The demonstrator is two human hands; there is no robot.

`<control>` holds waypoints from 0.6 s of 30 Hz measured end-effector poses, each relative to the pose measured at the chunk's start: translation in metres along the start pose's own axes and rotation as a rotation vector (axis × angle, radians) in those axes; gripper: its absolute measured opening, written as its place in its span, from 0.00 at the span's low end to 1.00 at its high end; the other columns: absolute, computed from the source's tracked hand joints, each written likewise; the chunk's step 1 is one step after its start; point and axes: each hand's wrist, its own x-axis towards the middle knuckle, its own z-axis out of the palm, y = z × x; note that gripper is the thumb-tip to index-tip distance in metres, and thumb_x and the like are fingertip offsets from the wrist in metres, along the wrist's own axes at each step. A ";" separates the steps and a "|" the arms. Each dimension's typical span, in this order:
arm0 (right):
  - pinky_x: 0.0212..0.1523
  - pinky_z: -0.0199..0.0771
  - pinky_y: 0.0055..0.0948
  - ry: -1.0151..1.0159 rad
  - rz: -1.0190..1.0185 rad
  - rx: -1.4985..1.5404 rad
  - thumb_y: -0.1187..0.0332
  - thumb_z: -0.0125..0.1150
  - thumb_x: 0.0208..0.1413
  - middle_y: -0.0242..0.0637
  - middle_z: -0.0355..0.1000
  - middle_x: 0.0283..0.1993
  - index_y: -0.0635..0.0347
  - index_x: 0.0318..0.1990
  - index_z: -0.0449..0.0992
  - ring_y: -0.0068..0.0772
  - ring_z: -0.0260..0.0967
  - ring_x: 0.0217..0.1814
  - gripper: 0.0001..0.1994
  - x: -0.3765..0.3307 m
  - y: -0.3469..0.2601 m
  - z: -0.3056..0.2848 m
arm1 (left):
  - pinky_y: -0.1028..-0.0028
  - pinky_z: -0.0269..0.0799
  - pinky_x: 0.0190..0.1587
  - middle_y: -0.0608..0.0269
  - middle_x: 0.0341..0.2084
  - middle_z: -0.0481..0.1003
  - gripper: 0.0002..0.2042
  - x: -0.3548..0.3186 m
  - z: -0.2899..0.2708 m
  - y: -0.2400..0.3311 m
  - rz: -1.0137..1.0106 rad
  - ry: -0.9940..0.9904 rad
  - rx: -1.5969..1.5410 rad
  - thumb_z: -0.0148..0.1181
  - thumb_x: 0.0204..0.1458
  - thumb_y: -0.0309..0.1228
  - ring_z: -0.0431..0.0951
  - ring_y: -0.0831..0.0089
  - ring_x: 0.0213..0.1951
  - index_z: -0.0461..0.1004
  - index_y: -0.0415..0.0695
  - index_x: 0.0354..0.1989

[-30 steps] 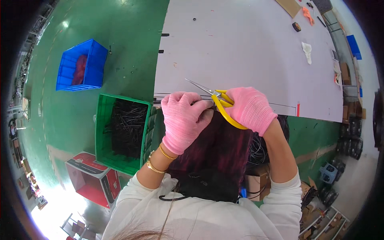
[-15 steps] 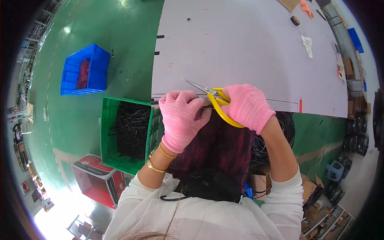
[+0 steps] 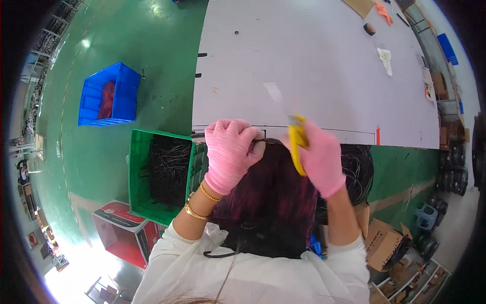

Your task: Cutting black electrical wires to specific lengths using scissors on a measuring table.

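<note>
My left hand [image 3: 228, 154], in a pink glove, is closed on a thin black cable [image 3: 274, 140] at the table's near edge. Thumb and fingertips pinch it, and the cable runs out to the right of them. To the right, my right hand [image 3: 324, 161], also gloved in pink, grips yellow-handled scissors [image 3: 297, 149]. Motion smears this hand and the tool. The blades point up and left over the white table [image 3: 314, 61], apart from the cable. Dark reddish cloth [image 3: 276, 187] covers my lap below.
A green crate [image 3: 134, 177] of cut black pieces stands left of my left arm. Beyond it are a blue crate [image 3: 124, 93] and a red-grey box [image 3: 119, 228]. Coiled black cable [image 3: 358, 164] lies right of my lap. A tape roll [image 3: 369, 29] sits on the far table.
My right hand has moved right and slightly down with the scissors, away from my left hand. The blades have swung more upright. My left hand keeps its pinch on the cable.
</note>
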 end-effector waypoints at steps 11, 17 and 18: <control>0.32 0.67 0.26 -0.277 0.545 1.025 0.66 0.59 0.61 0.32 0.66 0.28 0.62 0.37 0.65 0.28 0.67 0.30 0.11 -0.129 -0.004 0.101 | 0.63 0.63 0.42 0.75 0.29 0.74 0.07 0.000 -0.016 0.012 0.001 -0.014 -0.074 0.68 0.36 0.33 0.72 0.66 0.37 0.77 0.57 0.26; 0.16 0.52 0.19 -0.196 0.290 0.905 0.59 0.35 0.73 0.26 0.56 0.19 0.56 0.34 0.64 0.19 0.52 0.16 0.16 -0.122 -0.015 0.109 | 0.64 0.64 0.40 0.72 0.30 0.71 0.09 -0.008 -0.021 0.016 0.009 -0.014 -0.099 0.69 0.35 0.30 0.70 0.65 0.37 0.78 0.57 0.27; 0.16 0.51 0.20 -0.237 0.307 0.942 0.61 0.34 0.73 0.26 0.55 0.18 0.56 0.34 0.64 0.20 0.51 0.15 0.15 -0.120 -0.014 0.109 | 0.64 0.64 0.40 0.72 0.30 0.71 0.09 -0.009 -0.022 0.017 0.010 -0.011 -0.097 0.69 0.35 0.30 0.70 0.65 0.37 0.78 0.57 0.27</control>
